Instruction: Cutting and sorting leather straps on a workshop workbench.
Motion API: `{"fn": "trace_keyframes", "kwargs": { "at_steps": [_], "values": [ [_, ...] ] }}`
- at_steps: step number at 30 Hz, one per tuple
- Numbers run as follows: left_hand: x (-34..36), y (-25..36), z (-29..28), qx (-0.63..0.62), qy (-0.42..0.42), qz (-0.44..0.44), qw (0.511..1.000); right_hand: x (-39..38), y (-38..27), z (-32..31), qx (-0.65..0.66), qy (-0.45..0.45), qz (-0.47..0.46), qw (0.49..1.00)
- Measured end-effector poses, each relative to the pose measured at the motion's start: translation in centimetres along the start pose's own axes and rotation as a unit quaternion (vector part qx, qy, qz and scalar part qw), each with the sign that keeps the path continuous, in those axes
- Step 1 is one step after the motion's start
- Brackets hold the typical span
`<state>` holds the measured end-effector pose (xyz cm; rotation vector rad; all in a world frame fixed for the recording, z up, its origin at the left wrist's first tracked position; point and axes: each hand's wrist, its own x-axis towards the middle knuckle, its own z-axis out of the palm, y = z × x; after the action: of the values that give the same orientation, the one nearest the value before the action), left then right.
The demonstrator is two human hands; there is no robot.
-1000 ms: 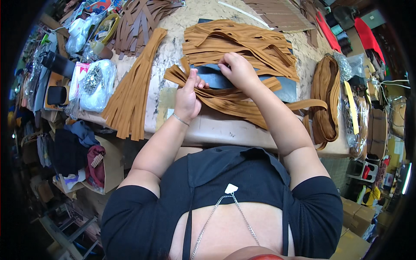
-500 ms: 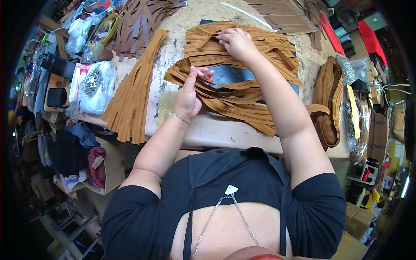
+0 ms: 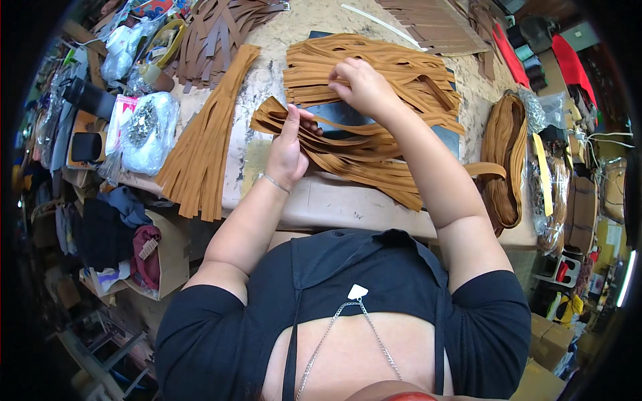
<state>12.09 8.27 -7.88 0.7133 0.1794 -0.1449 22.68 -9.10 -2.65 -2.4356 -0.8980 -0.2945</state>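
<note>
My left hand (image 3: 289, 150) is closed around the gathered ends of a bundle of tan-brown strips (image 3: 361, 148), thumb on top. The bundle fans out to the right toward the table's front edge, its short ends sticking out left of the hand. My right hand (image 3: 364, 87) hovers over a wide pile of the same strips (image 3: 374, 53), fingers bent and thumb apart, with no strip visible between them. Under the pile a dark blue-black board (image 3: 341, 115) shows through. A separate fan of tan strips (image 3: 214, 134) lies left of my left hand.
A long looped coil of brown strip (image 3: 503, 160) stands at the table's right, one tail reaching left. Darker brown strips (image 3: 217, 40) lie at the far left and more at the far right. Plastic-wrapped goods (image 3: 150, 130) and a dark bottle (image 3: 87, 100) crowd the left edge.
My right hand has drawn slightly toward me, off the strips it was touching, and its fingers have loosened. The bundle in my left hand has shifted slightly left and down.
</note>
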Motion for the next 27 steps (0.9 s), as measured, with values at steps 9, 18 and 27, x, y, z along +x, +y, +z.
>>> {"fn": "trace_keyframes", "kwargs": {
  "at_steps": [9,18,27],
  "values": [
    [-0.5,0.0,-0.6,-0.038,-0.056,-0.004,0.998,0.1,1.7,1.8,-0.037,0.052,0.029,0.998],
    [-0.2,-0.1,-0.5,-0.051,0.011,-0.028,0.998,-1.8,-1.9,-0.7,0.160,-0.182,-0.011,0.970],
    [-1.7,0.4,0.8,-0.012,-0.004,-0.007,1.000,-2.2,2.1,0.5,-0.186,-0.073,0.038,0.979]
  ]
}}
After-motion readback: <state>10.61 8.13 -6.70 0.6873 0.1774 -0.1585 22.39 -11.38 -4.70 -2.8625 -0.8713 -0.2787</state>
